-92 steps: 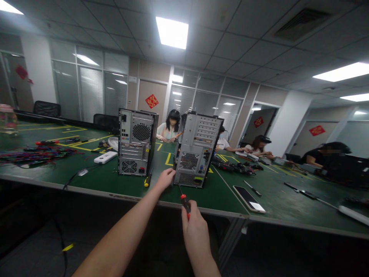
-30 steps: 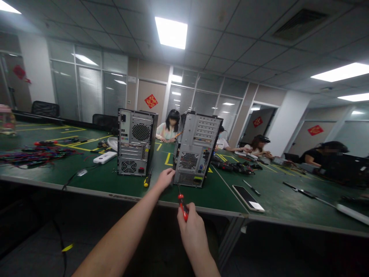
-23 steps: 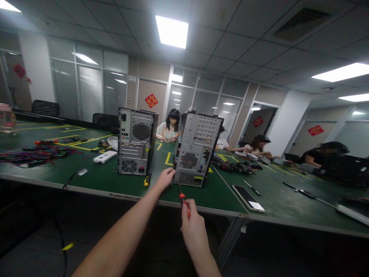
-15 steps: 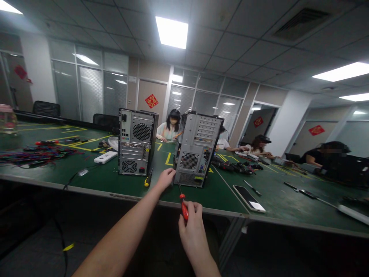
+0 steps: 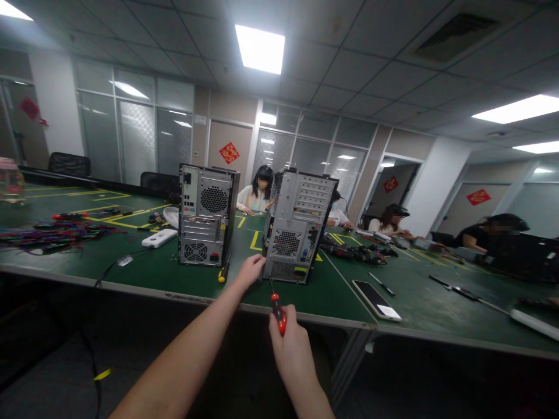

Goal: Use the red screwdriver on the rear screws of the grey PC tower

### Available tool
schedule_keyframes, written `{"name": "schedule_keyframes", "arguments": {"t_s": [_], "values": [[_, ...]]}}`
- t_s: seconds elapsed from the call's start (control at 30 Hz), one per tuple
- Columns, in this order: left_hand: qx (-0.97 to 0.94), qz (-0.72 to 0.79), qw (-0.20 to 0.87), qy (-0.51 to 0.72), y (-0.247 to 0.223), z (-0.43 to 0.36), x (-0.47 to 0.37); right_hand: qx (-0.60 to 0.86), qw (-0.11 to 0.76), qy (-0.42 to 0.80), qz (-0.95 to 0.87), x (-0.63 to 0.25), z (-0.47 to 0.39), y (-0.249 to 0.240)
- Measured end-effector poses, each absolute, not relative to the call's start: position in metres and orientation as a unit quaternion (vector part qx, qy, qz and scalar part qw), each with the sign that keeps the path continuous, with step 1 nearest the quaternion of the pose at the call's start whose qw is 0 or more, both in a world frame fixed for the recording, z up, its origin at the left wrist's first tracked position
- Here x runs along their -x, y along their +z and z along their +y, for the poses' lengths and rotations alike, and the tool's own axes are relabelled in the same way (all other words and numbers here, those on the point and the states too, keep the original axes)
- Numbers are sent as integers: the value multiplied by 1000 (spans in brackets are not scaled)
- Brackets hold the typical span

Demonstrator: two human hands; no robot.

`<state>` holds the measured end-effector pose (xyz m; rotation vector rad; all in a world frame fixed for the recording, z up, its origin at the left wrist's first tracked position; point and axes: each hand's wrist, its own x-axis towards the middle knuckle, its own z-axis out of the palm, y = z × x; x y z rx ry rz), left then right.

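A grey computer case [image 5: 292,227] stands at the front of the green table, its back panel towards me and tilted slightly in view. At its lower left edge, the fingers of my left hand [image 5: 252,269] are drawn together and grip the case; their tips are partly hidden. My right hand [image 5: 292,343] is closed around the handle of a red and black screwdriver [image 5: 276,308]. The screwdriver's shaft points up to the case's bottom left corner, where its tip meets or nearly meets the edge. A second computer case [image 5: 203,215] stands upright to the left.
Between the cases lies a yellow and black screwdriver [image 5: 224,270]. A phone [image 5: 376,300] rests right, near the table edge [image 5: 305,315]. Bundled cables [image 5: 362,252] lie behind it. Further left are a white power strip [image 5: 159,238] and coloured wires [image 5: 52,234]. Several people sit across the table.
The screwdriver handle has turned in my right hand, and my fingers have shifted their hold around it. My left hand stays at the case's edge.
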<state>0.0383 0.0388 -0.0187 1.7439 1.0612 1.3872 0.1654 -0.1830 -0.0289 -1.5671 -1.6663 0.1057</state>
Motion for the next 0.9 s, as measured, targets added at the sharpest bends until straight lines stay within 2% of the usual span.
{"name": "schedule_keyframes", "arguments": {"t_s": [0.2,0.3,0.53,0.6,0.9], "values": [[-668,420,328,520,-15,37,-39,596,399,-38,-696,-168,-185,-32],[-669,419,330,518,-15,37,-38,592,414,32,-690,-169,-185,-30],[-667,412,331,525,-16,36,-38,599,484,279,-574,-167,-175,-31],[-668,411,329,526,-16,36,-38,597,485,306,-561,-168,-175,-29],[-668,405,330,530,-18,38,-38,596,452,60,-661,-165,-191,-18]]}}
